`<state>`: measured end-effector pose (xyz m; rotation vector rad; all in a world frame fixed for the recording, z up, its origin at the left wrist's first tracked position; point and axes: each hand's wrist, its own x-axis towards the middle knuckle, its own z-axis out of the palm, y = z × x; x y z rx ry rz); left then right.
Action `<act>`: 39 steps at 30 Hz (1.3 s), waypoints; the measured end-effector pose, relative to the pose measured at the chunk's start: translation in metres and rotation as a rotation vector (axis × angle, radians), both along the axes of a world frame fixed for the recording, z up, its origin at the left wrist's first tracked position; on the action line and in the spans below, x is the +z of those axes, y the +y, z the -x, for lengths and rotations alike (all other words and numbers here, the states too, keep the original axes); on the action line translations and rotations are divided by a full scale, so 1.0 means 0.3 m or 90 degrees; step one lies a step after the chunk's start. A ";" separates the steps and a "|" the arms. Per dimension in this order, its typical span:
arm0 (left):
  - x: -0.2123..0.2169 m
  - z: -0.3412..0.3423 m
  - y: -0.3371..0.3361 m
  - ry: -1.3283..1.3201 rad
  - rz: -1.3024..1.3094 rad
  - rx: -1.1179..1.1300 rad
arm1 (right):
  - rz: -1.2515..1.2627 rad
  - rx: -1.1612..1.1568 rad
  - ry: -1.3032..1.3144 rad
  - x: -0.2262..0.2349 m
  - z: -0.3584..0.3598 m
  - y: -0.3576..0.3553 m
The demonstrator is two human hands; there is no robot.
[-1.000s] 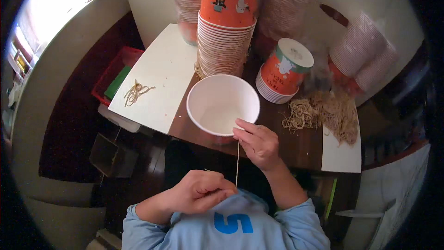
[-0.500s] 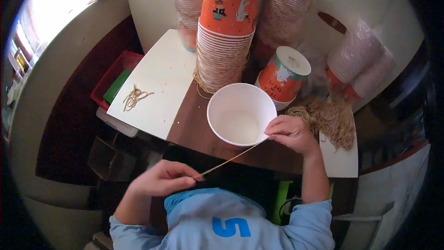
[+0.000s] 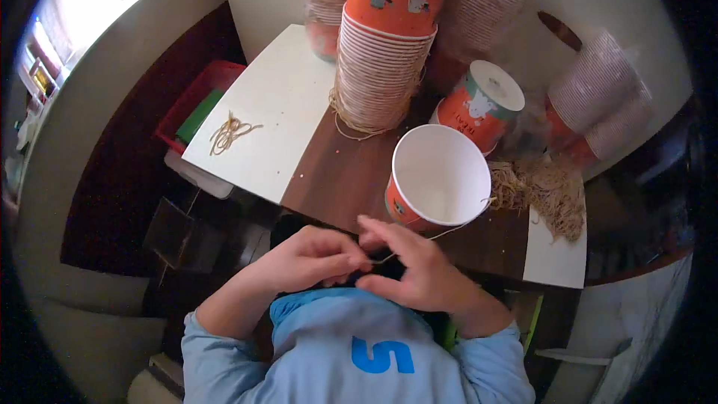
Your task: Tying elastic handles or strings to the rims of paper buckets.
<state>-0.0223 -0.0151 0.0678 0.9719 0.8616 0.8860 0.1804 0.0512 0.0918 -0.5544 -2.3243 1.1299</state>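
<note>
Closest to camera, low centre: both hands meet just off near table edge, over blue-sleeved lap. Left hand (image 3: 310, 258) w/ fingers curled together, tips pinched on near end of thin tan string (image 3: 441, 232). Right hand (image 3: 419, 269) touching left at fingertips, fingers half spread, thumb + forefinger area at same string end; exact pinch on right side cannot be made out.

String runs from fingertips up + right, taut, to rim of white-lined paper cup (image 3: 437, 176). Cup tilted, mouth facing camera, orange outside, resting on dark wood table (image 3: 336, 176) just beyond hands. String appears to pass across cup's right rim; attachment pt too small to tell.

Right of cup: loose heap of tan strings (image 3: 550, 194), partly on white sheet (image 3: 553, 258) at table's right edge. Behind cup, touching or nearly so: single orange cup w/ white lid (image 3: 479, 105), lying tilted.

Left side of table: larger white board (image 3: 273, 116), w/ small tangle of strings (image 3: 228, 132) near its left edge, well apart from hands.

Farther back, centre: tall stack of orange cups (image 3: 385, 52), string loop at its base. More stacks in clear wrap (image 3: 598, 101) at far right + behind. Red bin (image 3: 194, 101) below table at left.
</note>
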 end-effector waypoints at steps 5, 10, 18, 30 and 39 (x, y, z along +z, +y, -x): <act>-0.082 0.009 0.030 -0.158 0.132 0.007 | -0.012 -0.102 0.056 -0.093 0.024 0.026; -0.155 0.001 0.005 -0.215 0.244 -0.044 | 0.043 -0.155 0.021 -0.095 -0.048 0.046; -0.175 -0.002 -0.012 -0.067 0.165 -0.034 | 0.063 -0.197 0.030 -0.092 -0.068 0.042; 0.082 -0.048 -0.002 0.363 -0.406 0.011 | 0.111 0.061 0.037 -0.005 -0.048 -0.003; 0.180 -0.079 0.119 0.432 -0.478 0.044 | -0.006 -0.085 0.051 0.066 -0.068 0.103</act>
